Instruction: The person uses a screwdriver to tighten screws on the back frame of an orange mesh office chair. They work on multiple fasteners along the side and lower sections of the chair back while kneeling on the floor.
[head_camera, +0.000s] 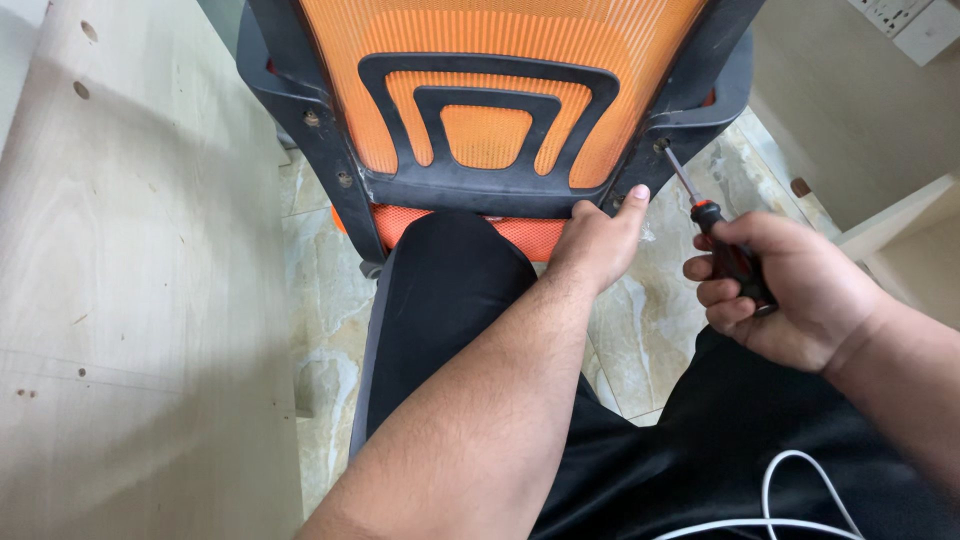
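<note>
— While we look down from above, what do we have in our right hand (790, 290)?

— We have it closed around a screwdriver (718, 232) with a black and red handle, at the right of the frame. Its thin metal shaft runs up and to the left, and its tip meets a screw (661, 145) in the black frame of the chair back (500, 110), right of centre near the top.

— And our left hand (598, 240)?

— It reaches across the middle of the frame and grips the lower edge of the chair back, fingers curled around the black plastic, thumb pointing up beside the spot where the tip sits.

— What does the chair look like?

— It has orange mesh with black curved ribs, filling the top centre. A bit of orange seat (520, 232) shows just under it.

— What else do we see?

— We see our legs in black shorts (450, 300) at bottom centre, a white cable (790, 495) lying on them at lower right, a pale wooden panel (130, 300) with small holes along the left side, and a marbled tile floor (650, 320) between.
</note>
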